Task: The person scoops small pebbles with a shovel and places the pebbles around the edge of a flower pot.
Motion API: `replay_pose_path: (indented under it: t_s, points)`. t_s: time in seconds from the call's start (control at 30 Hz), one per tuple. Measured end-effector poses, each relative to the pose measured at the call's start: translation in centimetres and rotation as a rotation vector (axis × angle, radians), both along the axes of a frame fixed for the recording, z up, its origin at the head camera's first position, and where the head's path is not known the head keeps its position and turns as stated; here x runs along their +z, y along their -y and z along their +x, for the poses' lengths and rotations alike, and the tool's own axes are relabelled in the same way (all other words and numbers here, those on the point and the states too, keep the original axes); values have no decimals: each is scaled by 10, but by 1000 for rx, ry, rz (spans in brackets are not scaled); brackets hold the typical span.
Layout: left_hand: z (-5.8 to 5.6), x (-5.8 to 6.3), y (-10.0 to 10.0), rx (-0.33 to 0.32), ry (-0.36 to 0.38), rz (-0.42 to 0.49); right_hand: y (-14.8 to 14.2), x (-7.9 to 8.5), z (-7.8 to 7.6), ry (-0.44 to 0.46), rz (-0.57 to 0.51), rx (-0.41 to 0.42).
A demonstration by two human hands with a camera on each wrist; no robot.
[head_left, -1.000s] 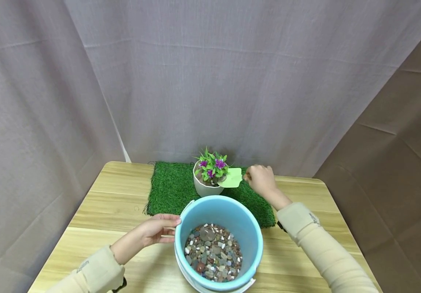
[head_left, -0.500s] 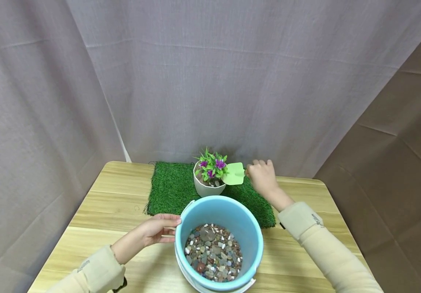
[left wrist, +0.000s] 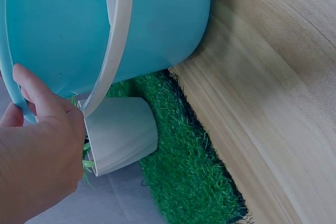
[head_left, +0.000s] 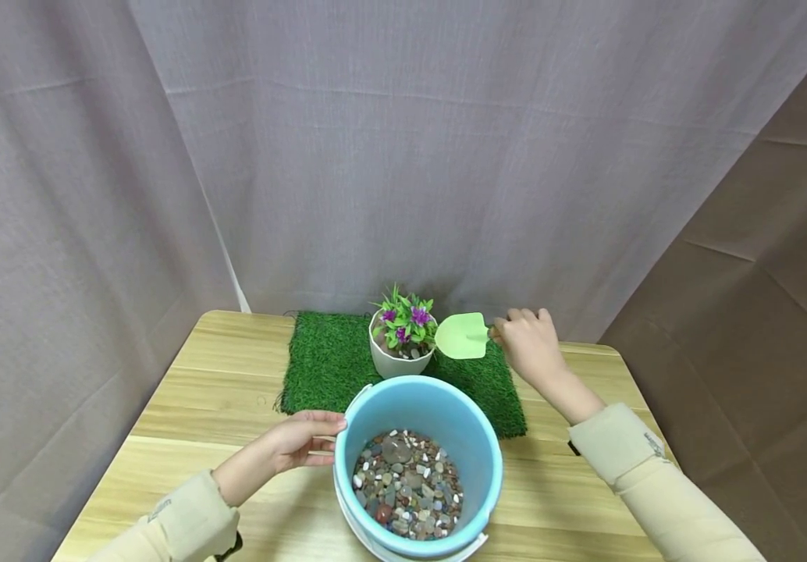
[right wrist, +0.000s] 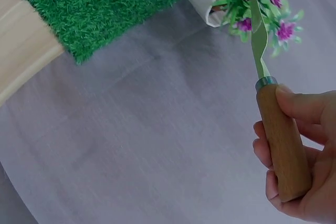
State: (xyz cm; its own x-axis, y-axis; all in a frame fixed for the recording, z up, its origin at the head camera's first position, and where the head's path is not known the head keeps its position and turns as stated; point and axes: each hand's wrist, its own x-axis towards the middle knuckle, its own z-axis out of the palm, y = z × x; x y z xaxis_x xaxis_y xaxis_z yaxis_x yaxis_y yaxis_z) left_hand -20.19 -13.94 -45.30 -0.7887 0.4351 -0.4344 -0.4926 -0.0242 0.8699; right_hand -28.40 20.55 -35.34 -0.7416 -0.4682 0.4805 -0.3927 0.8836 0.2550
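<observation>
Right hand: had its thumb and fingers wrapped round the wooden handle of the trowel, above the table's far right portion.
Trowel: pointed left from the fist, its pale green blade close by the plant's right-hand leaves; whether it touched them could not be told.
Left hand: pinched the rim of the blue bucket on its left side.
Bucket: stood upright toward the table's near edge, in front of the mat, with its white bail hanging down outside.
Pebbles: covered the bucket's floor, mixed brown, grey and white, a few larger stones among them.
White pot: stood on the mat behind the bucket, some small stones showing just inside its near rim.
Plant: rose from the pot, green with purple flowers.
Grass mat: lay along the middle of the table's far edge.
Table: had a pale wood-grain top; its far left corner was rounded.
Curtain: hung grey behind the far edge.
</observation>
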Motion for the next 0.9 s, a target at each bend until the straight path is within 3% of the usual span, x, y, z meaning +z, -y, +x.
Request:
replay_pose_path:
  t_s: [0.23,0.53,0.9]
  points:
    - [0,-1,0,5,6,-1,-11,9,15,25,-92,25]
    - [0,0,2,-10,7,-1,-12,7,34,328,-206,99]
    - [-1,0,2,-29,5,32,9,-4,63,384,-107,274]
